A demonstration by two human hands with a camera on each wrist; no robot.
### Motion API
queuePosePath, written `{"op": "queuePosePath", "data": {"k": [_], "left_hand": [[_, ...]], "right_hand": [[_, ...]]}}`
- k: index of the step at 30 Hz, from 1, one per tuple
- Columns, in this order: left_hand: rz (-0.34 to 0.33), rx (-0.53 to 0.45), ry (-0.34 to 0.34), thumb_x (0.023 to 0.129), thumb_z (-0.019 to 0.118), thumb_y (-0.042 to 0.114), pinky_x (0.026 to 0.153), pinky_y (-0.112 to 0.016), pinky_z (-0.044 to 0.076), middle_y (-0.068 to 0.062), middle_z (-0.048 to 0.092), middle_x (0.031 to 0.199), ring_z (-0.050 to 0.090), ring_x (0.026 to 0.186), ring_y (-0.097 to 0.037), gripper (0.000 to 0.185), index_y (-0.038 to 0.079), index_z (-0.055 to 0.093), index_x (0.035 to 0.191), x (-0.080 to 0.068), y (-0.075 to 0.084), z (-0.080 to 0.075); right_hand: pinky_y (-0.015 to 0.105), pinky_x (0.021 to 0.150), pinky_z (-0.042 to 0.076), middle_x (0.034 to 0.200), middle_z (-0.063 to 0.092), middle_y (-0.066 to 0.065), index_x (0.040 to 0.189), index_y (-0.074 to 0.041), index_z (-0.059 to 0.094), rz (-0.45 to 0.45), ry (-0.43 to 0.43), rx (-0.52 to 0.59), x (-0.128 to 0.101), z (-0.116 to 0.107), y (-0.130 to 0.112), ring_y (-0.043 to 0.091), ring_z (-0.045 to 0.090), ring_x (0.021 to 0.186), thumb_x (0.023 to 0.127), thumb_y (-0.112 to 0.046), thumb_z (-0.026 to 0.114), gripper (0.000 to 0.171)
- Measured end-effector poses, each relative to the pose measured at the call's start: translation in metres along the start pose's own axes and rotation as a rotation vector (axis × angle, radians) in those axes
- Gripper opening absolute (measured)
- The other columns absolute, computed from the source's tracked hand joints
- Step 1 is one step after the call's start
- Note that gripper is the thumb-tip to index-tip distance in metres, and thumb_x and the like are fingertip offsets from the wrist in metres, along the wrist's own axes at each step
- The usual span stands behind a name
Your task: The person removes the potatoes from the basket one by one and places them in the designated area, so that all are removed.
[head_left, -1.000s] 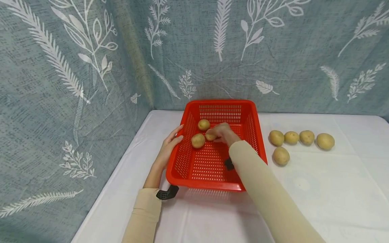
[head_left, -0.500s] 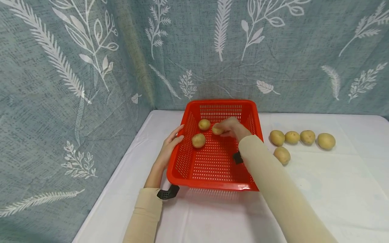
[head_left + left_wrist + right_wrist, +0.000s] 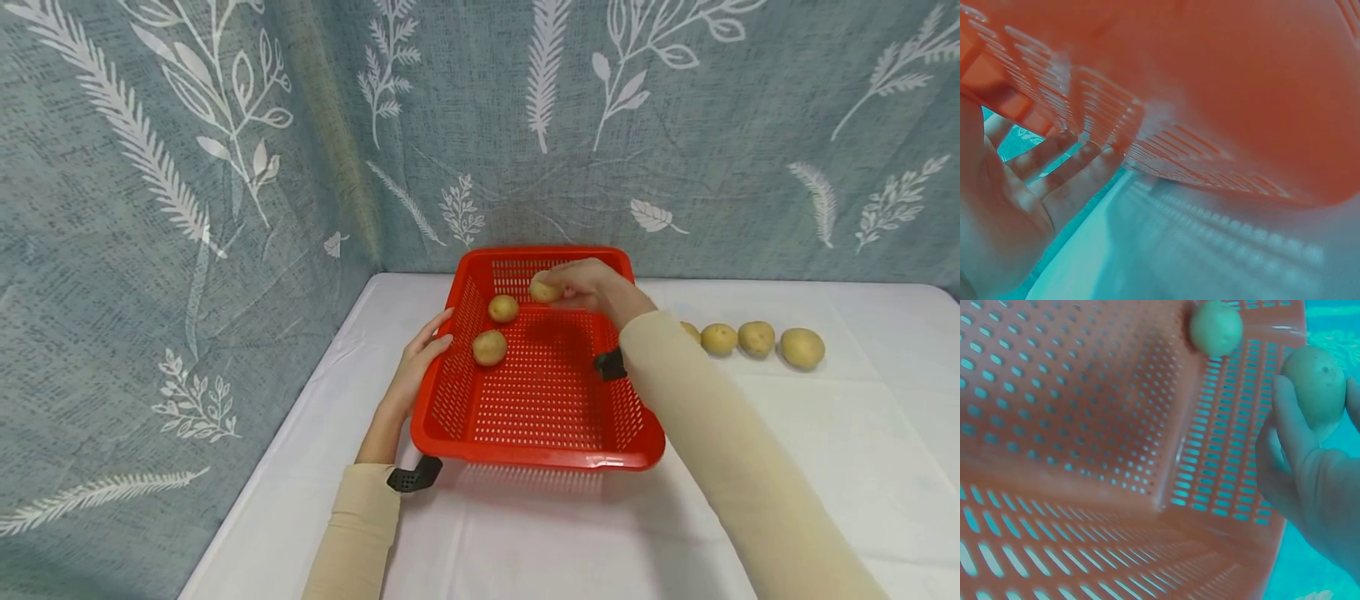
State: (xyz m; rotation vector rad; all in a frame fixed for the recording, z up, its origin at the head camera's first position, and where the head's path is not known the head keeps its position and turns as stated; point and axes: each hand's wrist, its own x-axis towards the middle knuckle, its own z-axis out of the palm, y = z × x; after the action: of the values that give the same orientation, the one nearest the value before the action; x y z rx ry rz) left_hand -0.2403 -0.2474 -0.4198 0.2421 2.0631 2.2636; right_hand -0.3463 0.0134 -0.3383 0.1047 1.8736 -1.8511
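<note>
A red plastic basket with perforated walls stands on the table. My left hand holds its left rim, with fingertips lying on the rim. From the left wrist view, more fingers reach the outer side of the wall. Inside the back of the basket, my right hand grips a potato between fingers and thumb, raised off the floor of the basket; the right wrist view shows this potato too. Two other potatoes, one farther back and one nearer, lie at the basket's left.
To the right of the basket, several potatoes lie in a row on the white tablecloth, among them a large potato at the row's end. The right forearm partly hides this group. A patterned grey-green curtain hangs behind and at the left.
My right hand has lifted the potato from the basket's floor and carried it back and to the right. The left hand has stayed at the rim.
</note>
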Motion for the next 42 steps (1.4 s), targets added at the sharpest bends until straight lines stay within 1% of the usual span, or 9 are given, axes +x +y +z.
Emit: {"op": "queuePosePath", "data": {"k": [4,12,17,23,26,31,35,38,42], "left_hand": [[-0.006,0.003,0.003,0.102,0.044,0.018,0.082,-0.03,0.05,-0.018,0.04,0.135,0.051,0.109,-0.028,0.05,0.016,0.031,0.15,0.001,0.0,0.001],[-0.007,0.001,0.004,0.102,0.043,0.017,0.081,-0.031,0.05,-0.018,0.04,0.135,0.051,0.109,-0.028,0.05,0.017,0.031,0.15,0.001,0.0,0.002],[-0.01,-0.006,0.003,0.101,0.044,0.017,0.081,-0.031,0.05,-0.018,0.041,0.135,0.052,0.108,-0.027,0.05,0.017,0.031,0.15,0.001,0.0,0.003],[-0.009,0.0,0.007,0.101,0.044,0.017,0.081,-0.031,0.05,-0.018,0.042,0.133,0.053,0.106,-0.025,0.05,0.017,0.032,0.15,0.001,0.0,0.003],[-0.009,0.01,0.015,0.101,0.044,0.017,0.081,-0.03,0.05,-0.019,0.042,0.131,0.053,0.106,-0.025,0.05,0.017,0.033,0.15,0.001,0.0,0.003],[-0.014,0.005,0.02,0.102,0.044,0.017,0.081,-0.03,0.05,-0.019,0.043,0.13,0.053,0.107,-0.027,0.049,0.017,0.033,0.15,0.0,0.001,0.001],[-0.018,0.002,0.03,0.101,0.044,0.016,0.081,-0.03,0.05,-0.019,0.043,0.131,0.053,0.106,-0.025,0.049,0.017,0.033,0.15,0.0,0.0,0.0],[-0.02,0.004,0.029,0.101,0.044,0.016,0.081,-0.03,0.049,-0.019,0.042,0.131,0.053,0.106,-0.024,0.05,0.016,0.033,0.15,0.0,0.001,0.001],[-0.014,0.008,0.021,0.101,0.044,0.016,0.081,-0.03,0.049,-0.02,0.042,0.131,0.052,0.107,-0.026,0.05,0.016,0.032,0.15,0.001,0.001,0.001]], "right_hand": [[0.04,0.099,0.04,0.127,0.044,0.01,0.139,0.003,0.043,-0.012,-0.018,0.022,-0.002,-0.006,-0.006,0.023,0.048,0.106,0.097,-0.009,0.055,0.045],[0.039,0.1,0.039,0.145,0.031,0.016,0.145,0.002,0.033,-0.013,-0.031,0.076,-0.008,-0.016,-0.014,0.029,0.042,0.121,0.097,-0.008,0.052,0.052],[0.038,0.101,0.038,0.144,0.029,0.015,0.148,0.001,0.028,-0.014,-0.046,0.087,-0.014,-0.024,-0.017,0.026,0.043,0.116,0.098,-0.01,0.051,0.056],[0.032,0.096,0.043,0.146,0.027,0.015,0.149,0.0,0.025,-0.018,-0.064,0.131,-0.025,-0.037,-0.023,0.029,0.037,0.127,0.098,-0.01,0.051,0.058],[0.034,0.099,0.04,0.145,0.027,0.015,0.15,-0.001,0.022,-0.023,-0.079,0.137,-0.029,-0.043,-0.024,0.03,0.034,0.131,0.098,-0.009,0.049,0.059],[0.033,0.099,0.04,0.146,0.026,0.015,0.152,-0.003,0.016,-0.034,-0.108,0.121,-0.036,-0.053,-0.024,0.029,0.032,0.132,0.1,-0.009,0.046,0.061],[0.028,0.092,0.046,0.149,0.021,0.016,0.152,-0.004,0.014,-0.043,-0.113,0.1,-0.042,-0.06,-0.023,0.029,0.032,0.132,0.1,-0.011,0.046,0.062],[0.027,0.09,0.047,0.141,0.028,0.015,0.152,-0.003,0.012,-0.061,-0.119,0.083,-0.046,-0.067,-0.022,0.026,0.038,0.125,0.1,-0.012,0.046,0.063],[0.027,0.092,0.046,0.132,0.034,0.011,0.152,-0.003,0.011,-0.08,-0.125,0.054,-0.054,-0.078,-0.019,0.02,0.046,0.114,0.1,-0.015,0.047,0.065]]}}
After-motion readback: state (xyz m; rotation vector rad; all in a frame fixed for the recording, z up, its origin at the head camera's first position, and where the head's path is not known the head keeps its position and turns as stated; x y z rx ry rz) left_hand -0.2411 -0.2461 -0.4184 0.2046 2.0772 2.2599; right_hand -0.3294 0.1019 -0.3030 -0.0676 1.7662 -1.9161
